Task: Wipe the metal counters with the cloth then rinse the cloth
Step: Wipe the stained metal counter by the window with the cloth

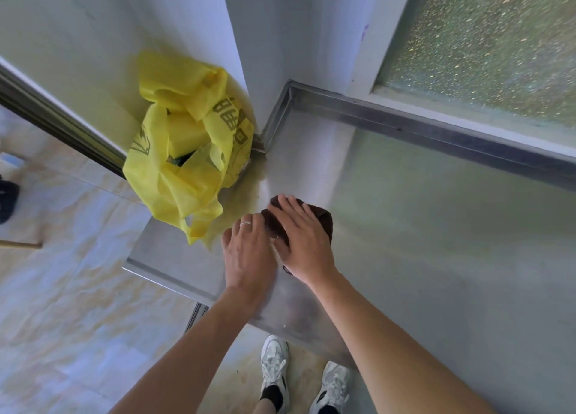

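While pressed flat for wiping: brown cloth on metal counter, under right hand, fingers spread; left hand alongside, released, steadying; yellow bag near.

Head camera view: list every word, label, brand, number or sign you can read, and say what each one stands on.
Nothing here can be read for certain.
Yellow bag: large dark printed characters on its right side, creased and distorted, not legible; a dark drawn emblem on its left side, no readable words.
White sneakers: no readable brand.
Brown cloth, metal counter, frosted window: no text.
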A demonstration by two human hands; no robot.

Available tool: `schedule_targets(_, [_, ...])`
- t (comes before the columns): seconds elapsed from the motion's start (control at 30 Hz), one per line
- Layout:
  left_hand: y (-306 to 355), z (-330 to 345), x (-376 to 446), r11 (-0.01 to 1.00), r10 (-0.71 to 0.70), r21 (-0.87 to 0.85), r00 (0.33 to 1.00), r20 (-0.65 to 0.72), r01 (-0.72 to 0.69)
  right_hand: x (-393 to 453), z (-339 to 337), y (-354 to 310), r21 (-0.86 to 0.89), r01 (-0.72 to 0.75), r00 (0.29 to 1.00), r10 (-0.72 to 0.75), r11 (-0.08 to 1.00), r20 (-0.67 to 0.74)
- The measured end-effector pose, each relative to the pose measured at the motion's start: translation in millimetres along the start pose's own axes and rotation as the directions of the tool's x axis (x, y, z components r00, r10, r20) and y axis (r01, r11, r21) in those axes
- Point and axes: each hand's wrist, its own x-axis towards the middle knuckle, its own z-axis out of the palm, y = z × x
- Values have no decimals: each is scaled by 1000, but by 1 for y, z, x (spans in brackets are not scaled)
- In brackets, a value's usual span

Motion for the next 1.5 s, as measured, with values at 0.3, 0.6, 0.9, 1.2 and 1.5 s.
schedule_targets(0.3, [-32,-11,22,995,-81,53,997,18,80,36,-30,14,107,-76,965,100,991,-243])
schedule_targets(0.6, [-52,-11,29,996,-83,-15,996,34,84,78,18,-5,-168,-108,994,108,980,-8])
schedule_targets(0.9, [-57,-23,19,989,-44,-136,997,63,53,38,35,-39,16,108,993,-109,994,53])
schedule_targets(1.2, [-70,-21,6,995,90,44,996,22,-91,-24,44,-76,55,75,995,-78,996,68])
schedule_targets(1.5, [-40,-4,11,988,145,50,988,54,-148,-10,14,-30,-184,-184,983,182,966,-29])
